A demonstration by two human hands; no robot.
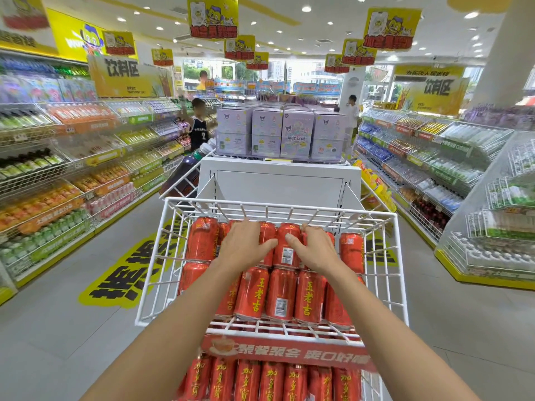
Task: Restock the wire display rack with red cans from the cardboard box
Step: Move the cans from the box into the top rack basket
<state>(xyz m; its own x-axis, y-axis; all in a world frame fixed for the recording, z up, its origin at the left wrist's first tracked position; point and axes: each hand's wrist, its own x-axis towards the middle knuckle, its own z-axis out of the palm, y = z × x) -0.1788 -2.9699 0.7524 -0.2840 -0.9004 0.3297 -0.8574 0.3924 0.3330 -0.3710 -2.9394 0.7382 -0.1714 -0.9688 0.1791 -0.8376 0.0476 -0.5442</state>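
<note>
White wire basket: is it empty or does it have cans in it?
Not empty. The white wire basket holds two rows of red cans side by side; the left hand and right hand are on the back row.

The white wire display rack (289, 208) carries on its upper tier red cylindrical metal cans with yellow lettering (282, 293), packed touching in two rows, one behind the other. A red banner strip (289, 353) runs along the front edge. Below it, a lower tier holds more red cans (246, 380) side by side.

Purple boxes (266, 134) stacked at centre frame. Left shelves (58, 169) and right shelves (434, 157) hold bottled drinks. Yellow signs (212, 18) hang along top. 2 bystanders: person in dark jersey (198, 130) centre-left, person in white (352, 111) centre-right.
</note>
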